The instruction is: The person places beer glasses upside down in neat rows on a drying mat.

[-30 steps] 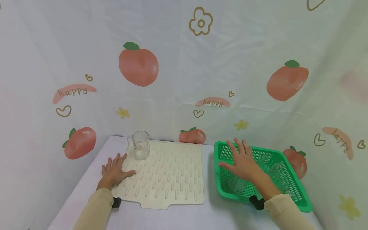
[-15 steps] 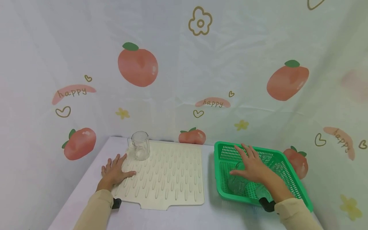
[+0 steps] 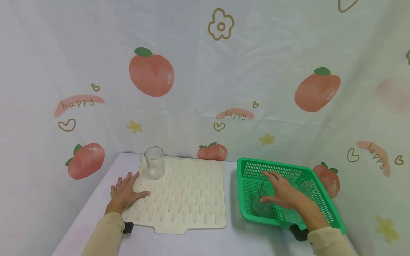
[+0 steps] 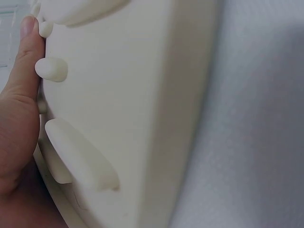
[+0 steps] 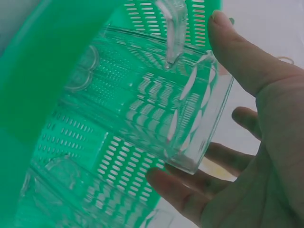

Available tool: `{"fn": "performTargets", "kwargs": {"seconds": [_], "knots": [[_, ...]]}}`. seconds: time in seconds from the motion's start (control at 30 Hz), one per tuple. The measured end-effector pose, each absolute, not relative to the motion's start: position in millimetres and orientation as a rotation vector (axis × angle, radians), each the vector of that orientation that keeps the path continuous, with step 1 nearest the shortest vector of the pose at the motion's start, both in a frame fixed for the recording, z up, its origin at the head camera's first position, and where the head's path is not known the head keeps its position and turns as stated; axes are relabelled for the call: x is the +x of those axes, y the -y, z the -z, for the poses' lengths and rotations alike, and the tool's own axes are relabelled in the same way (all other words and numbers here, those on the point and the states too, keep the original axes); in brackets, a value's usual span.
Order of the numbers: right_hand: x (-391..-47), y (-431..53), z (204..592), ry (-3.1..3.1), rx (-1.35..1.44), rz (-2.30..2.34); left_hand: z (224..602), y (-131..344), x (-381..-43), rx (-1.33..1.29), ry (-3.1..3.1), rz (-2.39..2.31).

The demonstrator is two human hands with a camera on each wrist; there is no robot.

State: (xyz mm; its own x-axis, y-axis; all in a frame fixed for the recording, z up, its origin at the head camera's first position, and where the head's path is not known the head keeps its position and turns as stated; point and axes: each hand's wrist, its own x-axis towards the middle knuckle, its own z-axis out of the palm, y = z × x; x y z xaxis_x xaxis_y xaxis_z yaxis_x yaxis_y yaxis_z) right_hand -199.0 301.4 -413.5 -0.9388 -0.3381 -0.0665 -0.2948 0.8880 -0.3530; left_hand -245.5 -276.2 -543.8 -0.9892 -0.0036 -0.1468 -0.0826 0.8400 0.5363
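My left hand (image 3: 126,193) rests spread on the left edge of a cream draining board (image 3: 184,199) with raised ribs. Behind its fingertips a clear glass mug (image 3: 156,167) stands upright on the board's back left corner, handle to the left. In the left wrist view the thumb (image 4: 28,61) lies along the ribs. Over a green plastic basket (image 3: 241,199), my right hand (image 3: 283,192) is spread with thumb and fingers on either side of the rim of another glass mug (image 5: 137,95). That mug's handle (image 5: 175,33) shows in the right wrist view.
More glassware (image 3: 298,177) lies at the right of the basket, partly hidden by my right hand and forearm. A white table (image 3: 192,245) bears board and basket. A patterned curtain (image 3: 189,89) hangs close behind them.
My right hand has lowered into the basket and moved right, its fingers coming to the mug's rim. The left hand stays on the board; the view has shifted slightly.
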Motion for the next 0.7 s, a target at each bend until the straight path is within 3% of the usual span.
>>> {"fn": "performTargets", "kwargs": {"seconds": [0.7], "knots": [[-200.2, -298.9, 415.8, -2.859, -0.356, 0.564, 538.9, 273.9, -242.7, -0.078, -2.881, -0.829]]}}
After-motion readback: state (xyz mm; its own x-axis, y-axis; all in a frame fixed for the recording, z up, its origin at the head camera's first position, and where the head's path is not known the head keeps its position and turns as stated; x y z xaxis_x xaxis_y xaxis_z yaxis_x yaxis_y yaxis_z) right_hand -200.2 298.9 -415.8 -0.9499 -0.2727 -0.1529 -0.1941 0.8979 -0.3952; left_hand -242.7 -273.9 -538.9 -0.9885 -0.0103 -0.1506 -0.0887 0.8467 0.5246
